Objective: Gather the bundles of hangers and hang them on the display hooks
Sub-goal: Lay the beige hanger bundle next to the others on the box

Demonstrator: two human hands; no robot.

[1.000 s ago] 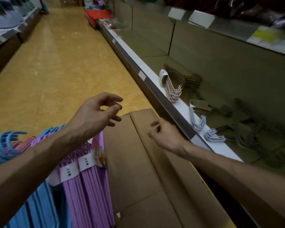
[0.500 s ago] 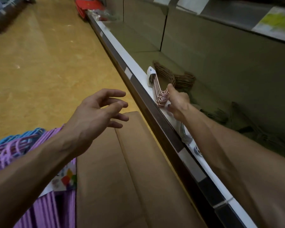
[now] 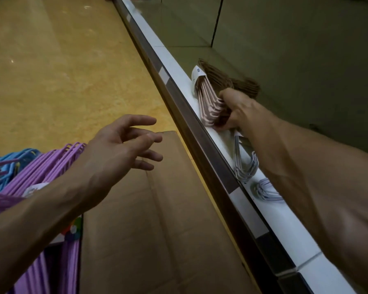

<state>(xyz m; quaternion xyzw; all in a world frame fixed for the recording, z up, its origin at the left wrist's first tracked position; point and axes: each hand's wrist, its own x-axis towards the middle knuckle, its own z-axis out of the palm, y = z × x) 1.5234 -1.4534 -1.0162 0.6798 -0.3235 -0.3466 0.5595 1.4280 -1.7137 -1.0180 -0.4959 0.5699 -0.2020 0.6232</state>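
One right hand [image 3: 238, 109] had its fingers curled round the pink hanger bundle [image 3: 208, 102] at the hooks, looked light but slippery, left hand [image 3: 119, 151] spread loose.

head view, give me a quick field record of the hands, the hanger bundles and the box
right hand: right hand grips the hook end of the pink wire hanger bundle on the white shelf ledge
left hand: left hand open, fingers spread, over the brown cardboard box, holding nothing
other bundles on ledge: two pale grey hanger bundles, partly hidden by the right forearm
left of box: purple plastic hangers and blue plastic hangers
display hooks: not in view
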